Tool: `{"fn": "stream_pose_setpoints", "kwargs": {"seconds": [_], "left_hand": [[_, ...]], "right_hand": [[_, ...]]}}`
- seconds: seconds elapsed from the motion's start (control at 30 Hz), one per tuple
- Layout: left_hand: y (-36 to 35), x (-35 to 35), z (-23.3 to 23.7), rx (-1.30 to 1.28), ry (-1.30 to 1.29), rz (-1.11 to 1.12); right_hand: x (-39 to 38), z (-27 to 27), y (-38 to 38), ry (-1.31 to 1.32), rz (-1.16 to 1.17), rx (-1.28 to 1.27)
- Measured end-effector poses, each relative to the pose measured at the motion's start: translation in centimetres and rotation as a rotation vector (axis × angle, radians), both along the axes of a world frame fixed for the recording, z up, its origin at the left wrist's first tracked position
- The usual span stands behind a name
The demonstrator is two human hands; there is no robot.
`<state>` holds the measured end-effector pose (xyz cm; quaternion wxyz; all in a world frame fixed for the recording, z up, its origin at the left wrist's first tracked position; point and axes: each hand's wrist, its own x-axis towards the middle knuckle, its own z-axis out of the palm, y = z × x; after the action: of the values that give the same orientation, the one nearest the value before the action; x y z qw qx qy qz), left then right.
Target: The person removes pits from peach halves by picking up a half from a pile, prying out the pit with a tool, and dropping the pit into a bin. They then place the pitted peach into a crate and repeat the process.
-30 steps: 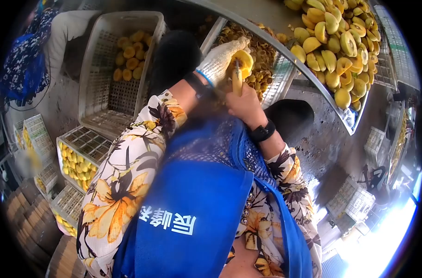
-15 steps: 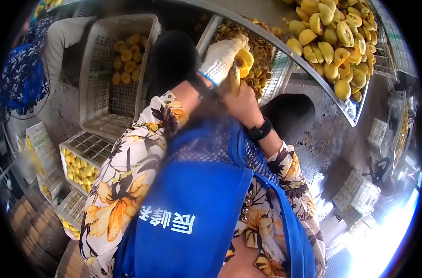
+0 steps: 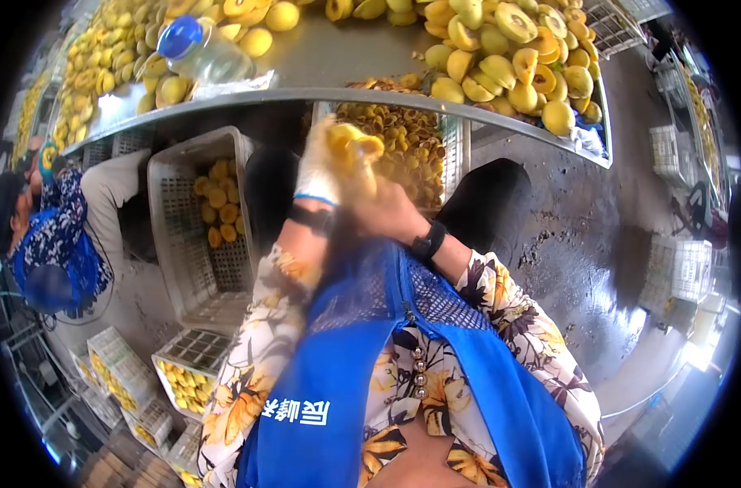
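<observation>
My left hand [image 3: 314,169], in a white knit glove, is closed around a yellow peach half [image 3: 353,145]. My right hand [image 3: 392,213] is bare and wraps round the light-coloured handle of a small pitting knife [image 3: 362,183]. The knife's upper end comes right up to the peach half; motion smears both hands, and the blade does not show clearly. Just beyond my hands, between my knees, a crate [image 3: 454,154] holds many curved, brownish-yellow fruit scraps [image 3: 403,142].
A metal table [image 3: 338,57] runs across the front, with heaped peach halves [image 3: 509,61] and a blue-capped plastic jar [image 3: 212,53]. On my left stands a crate [image 3: 167,244] with some peach halves [image 3: 216,203]. Another person [image 3: 57,236] sits farther left. More fruit crates [image 3: 187,382] stand behind.
The view has tilted up and swung left, so more of the table and the jar show. Both hands remain together at the peach half, now blurred, with the glove turned more upright.
</observation>
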<state>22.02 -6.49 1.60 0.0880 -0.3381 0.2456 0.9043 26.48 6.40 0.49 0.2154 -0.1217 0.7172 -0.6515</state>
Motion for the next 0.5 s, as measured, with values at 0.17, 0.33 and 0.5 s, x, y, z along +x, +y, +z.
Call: {"fn": "stream_pose_setpoints", "kwargs": {"seconds": [0.17, 0.33, 0.5], "left_hand": [[-7.8, 2.8, 3.2, -0.440, 0.202, 0.149], [-19.1, 6.0, 0.9, -1.420, -0.405, -0.129], [-17.5, 5.0, 3.5, -2.123, -0.653, -0.440]], "right_hand": [[-2.3, 0.2, 2.3, -0.195, -0.171, -0.108], [-2.7, -11.9, 4.8, 0.348, 0.094, 0.673], [-1.8, -5.4, 5.0, 0.152, -0.048, 0.613]]}}
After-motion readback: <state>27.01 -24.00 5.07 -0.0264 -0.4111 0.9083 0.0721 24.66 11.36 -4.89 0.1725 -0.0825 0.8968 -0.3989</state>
